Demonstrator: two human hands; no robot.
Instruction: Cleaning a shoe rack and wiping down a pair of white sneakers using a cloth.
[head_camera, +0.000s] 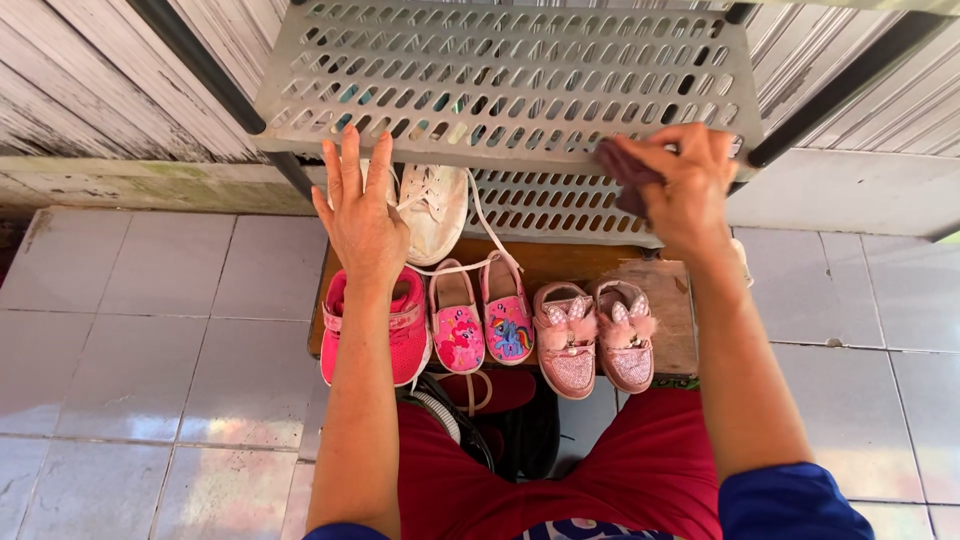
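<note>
Low in the frame's centre we saw pink children's shoes (520, 325) lined on a wooden board (665, 300). Above them our left hand (362, 215) lay flat, fingers spread, empty, against the grey perforated shelf (500, 70). At upper right our right hand (680, 180) clenched a dark cloth (622, 165) against the shelf's edge.

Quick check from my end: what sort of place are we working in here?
Probably a home porch or entryway used for shoe storage: a grey perforated plastic shoe rack against weathered white plank wall, small pink children's shoes lined on a low wooden board, pale tiled floor.
</note>
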